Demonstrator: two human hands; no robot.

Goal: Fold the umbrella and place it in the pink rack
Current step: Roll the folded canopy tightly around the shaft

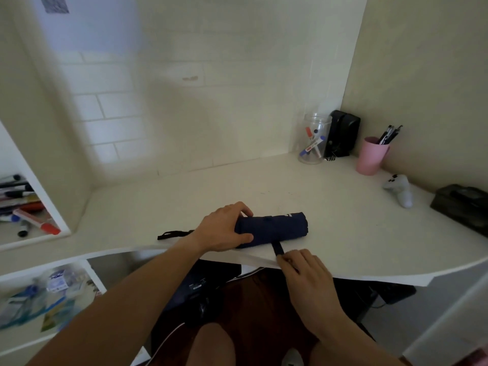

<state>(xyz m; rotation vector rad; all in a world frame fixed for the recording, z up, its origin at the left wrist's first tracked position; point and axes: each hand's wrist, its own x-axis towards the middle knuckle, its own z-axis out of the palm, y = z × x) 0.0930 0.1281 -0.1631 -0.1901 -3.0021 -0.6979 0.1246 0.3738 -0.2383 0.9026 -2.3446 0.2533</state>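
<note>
A navy folded umbrella [277,228] lies rolled up on the white desk [330,233] near its front edge. My left hand [224,228] grips the umbrella's left end, thumb in front and fingers over the top. A black wrist loop [174,234] trails out to the left of that hand. The umbrella's dark closing strap [277,248] hangs toward me, and my right hand [303,270] pinches its end at the desk edge. A pink cup [371,157] holding pens stands at the back right.
A clear jar [314,140] of markers and a black speaker [343,133] stand in the back corner. A white game controller [398,188] and a dark box [464,204] lie at the right. Shelves with markers [23,207] are at the left.
</note>
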